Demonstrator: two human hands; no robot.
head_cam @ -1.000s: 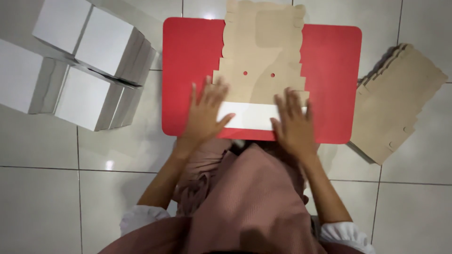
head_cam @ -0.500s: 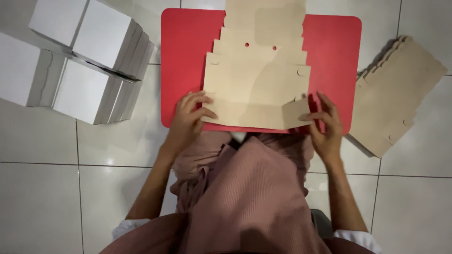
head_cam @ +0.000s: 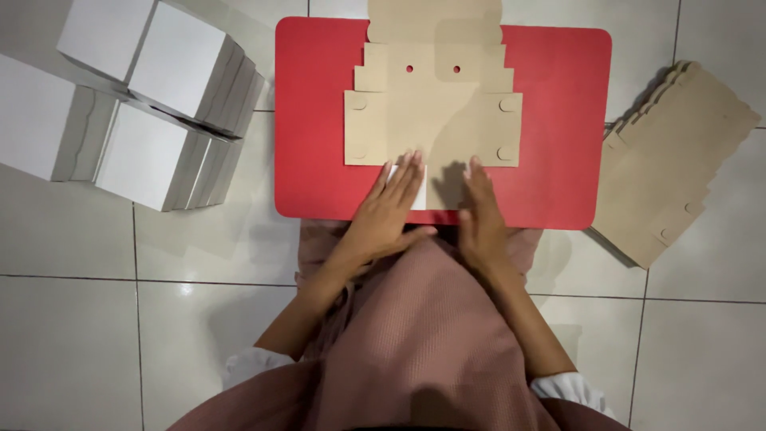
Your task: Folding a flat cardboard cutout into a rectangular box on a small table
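A flat brown cardboard box blank (head_cam: 435,104) with two small holes lies on a red mat (head_cam: 558,120). Its near flap is folded over, showing a white strip by my fingers. My left hand (head_cam: 387,211) lies flat on the near edge of the blank with fingers stretched out. My right hand (head_cam: 479,211) rests beside it, fingers flat on the same folded flap. Neither hand grips anything; both press palm-down.
Folded white boxes (head_cam: 144,96) are stacked on the tiled floor at the left. A pile of flat brown cardboard blanks (head_cam: 670,160) lies at the right of the mat. My pink-brown clothing (head_cam: 415,335) fills the lower middle.
The blank was held at its two near corners and has been laid flat on the mat. Both hands have come together at the middle of the near flap.
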